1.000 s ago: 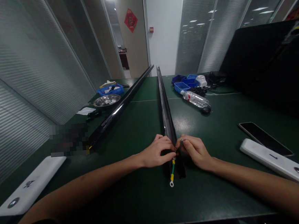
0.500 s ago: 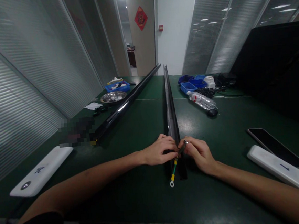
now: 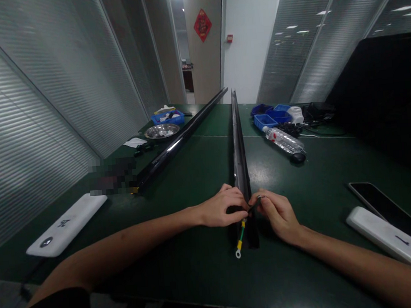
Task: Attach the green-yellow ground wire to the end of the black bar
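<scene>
A long black channel-shaped rail [image 3: 240, 156] runs away from me across the green table. Over its near end, my left hand [image 3: 224, 207] has thumb and fingers drawn together; what they pinch is hidden. Just below those fingertips a short green-and-yellow wire [image 3: 241, 236] lies in the rail, its ring terminal [image 3: 238, 254] pointing towards me. My right hand [image 3: 276, 212], on the rail's right side, is closed around a small metal wrench [image 3: 256, 203]. The tool's inner end reaches the left fingertips above the wire.
A second black rail [image 3: 176, 144] lies slantwise to the left. White numbered devices [image 3: 70, 224] flank both arms, with a phone [image 3: 391, 210] at right. Farther back stand a metal dish [image 3: 162, 131], blue bins [image 3: 265, 121] and a plastic bottle [image 3: 284, 140].
The wrench has turned in my right hand, its outer end swinging to the right and lying flatter. My left hand stays at the rail's near end. The whole view has shifted slightly.
</scene>
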The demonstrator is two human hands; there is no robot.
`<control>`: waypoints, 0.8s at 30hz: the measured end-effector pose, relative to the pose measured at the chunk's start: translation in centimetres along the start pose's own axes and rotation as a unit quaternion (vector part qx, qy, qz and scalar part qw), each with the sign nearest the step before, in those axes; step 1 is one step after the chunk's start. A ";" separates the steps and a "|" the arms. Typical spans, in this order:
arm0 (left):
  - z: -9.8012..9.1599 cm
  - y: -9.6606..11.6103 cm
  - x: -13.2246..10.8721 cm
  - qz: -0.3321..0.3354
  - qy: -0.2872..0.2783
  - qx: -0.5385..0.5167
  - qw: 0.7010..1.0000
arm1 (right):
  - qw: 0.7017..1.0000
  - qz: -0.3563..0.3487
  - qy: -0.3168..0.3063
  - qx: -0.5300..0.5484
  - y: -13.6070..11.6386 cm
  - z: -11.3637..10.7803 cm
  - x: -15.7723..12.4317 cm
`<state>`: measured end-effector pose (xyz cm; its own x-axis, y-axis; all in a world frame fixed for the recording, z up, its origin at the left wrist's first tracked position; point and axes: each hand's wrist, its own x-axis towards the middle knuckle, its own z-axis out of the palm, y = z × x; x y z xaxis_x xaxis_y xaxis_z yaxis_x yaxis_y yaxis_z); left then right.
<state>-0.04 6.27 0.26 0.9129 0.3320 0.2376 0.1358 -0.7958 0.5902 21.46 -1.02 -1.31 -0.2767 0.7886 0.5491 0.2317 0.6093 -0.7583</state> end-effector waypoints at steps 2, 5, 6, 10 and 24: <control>0.0 -0.1 0.0 0.002 -0.001 -0.003 1.000 | 1.000 -0.004 -0.004 -0.002 0.2 0.0 0.0; 0.0 -0.1 0.0 0.004 -0.001 -0.001 1.000 | 1.000 -0.010 -0.005 -0.003 0.2 0.0 0.0; 0.0 -0.1 0.0 0.003 -0.001 0.002 1.000 | 1.000 -0.011 -0.004 -0.003 0.2 0.0 0.0; -0.1 0.0 0.0 0.003 -0.003 0.003 1.000 | 1.000 -0.017 -0.005 -0.009 -0.2 0.0 0.3; -0.1 -0.1 0.0 0.016 -0.008 0.002 1.000 | 0.999 -0.036 -0.016 -0.013 -0.6 -0.1 0.5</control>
<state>-0.08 6.37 0.31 0.9227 0.2987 0.2436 0.1081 -0.8072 0.5803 21.27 -0.98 -0.51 -0.3227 0.7394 0.5909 0.2349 0.6673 -0.7068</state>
